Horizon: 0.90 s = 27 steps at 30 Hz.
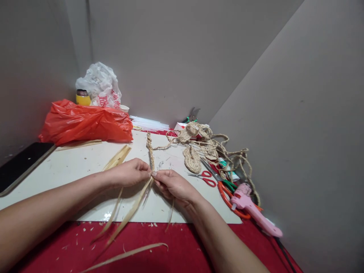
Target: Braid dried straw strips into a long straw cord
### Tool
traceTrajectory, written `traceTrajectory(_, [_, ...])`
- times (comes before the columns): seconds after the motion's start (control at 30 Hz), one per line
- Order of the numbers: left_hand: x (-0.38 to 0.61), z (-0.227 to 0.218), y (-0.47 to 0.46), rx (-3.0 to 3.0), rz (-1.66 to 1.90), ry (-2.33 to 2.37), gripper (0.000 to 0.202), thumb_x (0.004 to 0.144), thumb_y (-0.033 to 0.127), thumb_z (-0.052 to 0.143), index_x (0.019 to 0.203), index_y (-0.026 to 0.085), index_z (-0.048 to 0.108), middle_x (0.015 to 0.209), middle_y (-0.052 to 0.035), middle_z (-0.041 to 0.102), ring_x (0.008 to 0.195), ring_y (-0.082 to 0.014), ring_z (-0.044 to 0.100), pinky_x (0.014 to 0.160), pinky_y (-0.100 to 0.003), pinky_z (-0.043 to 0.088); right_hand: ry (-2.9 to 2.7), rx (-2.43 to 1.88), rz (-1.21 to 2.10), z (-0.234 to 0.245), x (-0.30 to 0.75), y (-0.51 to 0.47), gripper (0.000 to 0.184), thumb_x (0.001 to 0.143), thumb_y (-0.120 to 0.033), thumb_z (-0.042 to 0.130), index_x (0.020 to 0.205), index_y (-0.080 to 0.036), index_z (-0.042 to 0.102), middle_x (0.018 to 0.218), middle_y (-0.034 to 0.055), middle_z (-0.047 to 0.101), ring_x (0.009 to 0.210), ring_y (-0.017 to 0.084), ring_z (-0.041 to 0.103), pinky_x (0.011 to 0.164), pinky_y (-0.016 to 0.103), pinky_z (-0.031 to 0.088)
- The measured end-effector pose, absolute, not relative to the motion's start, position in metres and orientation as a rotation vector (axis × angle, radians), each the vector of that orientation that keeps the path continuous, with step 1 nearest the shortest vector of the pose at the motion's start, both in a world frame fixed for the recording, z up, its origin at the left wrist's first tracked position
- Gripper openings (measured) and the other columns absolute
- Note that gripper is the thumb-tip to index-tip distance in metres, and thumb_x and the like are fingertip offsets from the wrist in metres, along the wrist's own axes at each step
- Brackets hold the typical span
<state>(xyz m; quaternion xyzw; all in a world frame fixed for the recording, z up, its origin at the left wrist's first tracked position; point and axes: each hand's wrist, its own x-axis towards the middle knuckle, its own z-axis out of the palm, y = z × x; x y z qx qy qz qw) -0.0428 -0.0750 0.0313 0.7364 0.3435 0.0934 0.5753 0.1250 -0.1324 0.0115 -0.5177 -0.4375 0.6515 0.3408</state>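
Note:
Over the white board [85, 159], my left hand [133, 172] and my right hand [173, 185] meet fingertip to fingertip. Both pinch the near end of a braided straw cord [150, 149], which runs away from me toward the back. Loose flat straw strips [131, 212] fan out below my fingers and hang past the board's near edge. A bundle of pale strips [118, 157] lies behind my left wrist. To the right of my right hand are small red-handled scissors [207, 178].
Coiled braided pieces [192, 159] and long cord are heaped at the right, near a pink glue gun [256, 210] and orange-handled scissors [224, 195]. A red plastic bag [88, 123], a yellow jar [83, 98] and a dark tablet [22, 165] sit at left. Grey walls enclose the back and right.

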Motion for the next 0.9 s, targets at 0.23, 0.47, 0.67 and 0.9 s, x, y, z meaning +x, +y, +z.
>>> traceTrajectory(0.23, [-0.045,0.042,-0.082,1.683,0.036,0.771,0.02,0.075,0.026,0.04,0.076,0.015,0.057,0.052,0.0023,0.051,0.038,-0.0098,0.043,0.042,-0.022,0.034,-1.045,-1.362,1.572,0.005,0.11,-0.137,0.027,0.076,-0.036,0.054,0.059,-0.014,0.056,0.031,-0.0105,0.03,0.028,0.003,0.016,0.033,0.021,0.006])
traceTrajectory(0.47, [-0.038,0.027,-0.103,1.905,0.188,0.932,0.022,0.076,0.024,0.038,0.082,0.014,0.057,0.068,-0.0051,0.064,0.053,-0.0138,0.057,0.052,-0.023,0.041,-0.793,-1.258,1.729,0.007,0.102,-0.142,0.038,0.072,-0.035,0.058,0.048,-0.02,0.032,0.034,-0.0116,0.028,0.03,0.001,0.012,0.033,0.018,0.005])
traceTrajectory(0.67, [-0.04,0.043,-0.104,2.01,0.182,0.884,0.025,0.072,0.023,0.045,0.09,0.015,0.06,0.073,-0.0025,0.065,0.062,-0.0134,0.055,0.059,-0.022,0.038,-0.788,-1.18,1.785,0.008,0.109,-0.142,0.028,0.067,-0.028,0.063,0.055,-0.018,0.039,0.037,-0.0133,0.026,0.034,0.001,0.01,0.034,0.017,0.005])
traceTrajectory(0.9, [-0.046,0.046,-0.075,2.075,0.503,1.029,0.026,0.079,0.034,0.042,0.077,0.014,0.06,0.069,-0.0013,0.058,0.065,-0.0127,0.049,0.062,-0.024,0.035,-0.863,-1.137,1.882,0.02,0.116,-0.139,0.017,0.069,-0.029,0.063,0.071,-0.013,0.056,0.038,-0.0146,0.022,0.035,0.001,0.007,0.035,0.016,0.003])
